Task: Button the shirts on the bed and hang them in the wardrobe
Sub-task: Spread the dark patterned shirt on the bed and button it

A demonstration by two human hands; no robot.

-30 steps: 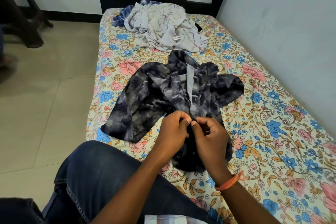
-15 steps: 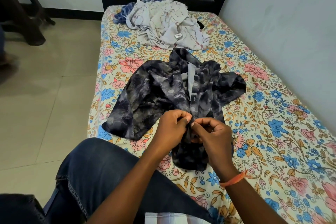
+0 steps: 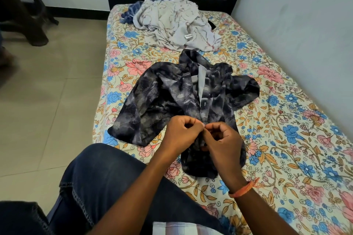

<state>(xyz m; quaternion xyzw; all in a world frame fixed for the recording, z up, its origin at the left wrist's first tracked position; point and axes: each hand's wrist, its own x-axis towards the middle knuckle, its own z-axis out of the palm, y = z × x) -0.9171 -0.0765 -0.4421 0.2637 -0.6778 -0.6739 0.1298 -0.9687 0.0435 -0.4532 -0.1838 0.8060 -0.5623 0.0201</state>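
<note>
Floral bed (image 3: 286, 139) holds a dark shirt (image 3: 172, 91), spread flat; left hand (image 3: 181, 133) and right hand (image 3: 219, 139) pinch its front mid-buttoning. Pale shirt (image 3: 172, 21) waits crumpled; nothing looks hung.

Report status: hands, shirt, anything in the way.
Left hand and right hand both pinch the front edges of the dark grey floral-print shirt, lying on the floral bedsheet. Upper front open. Pale crumpled shirt beyond, clear of the work.
</note>
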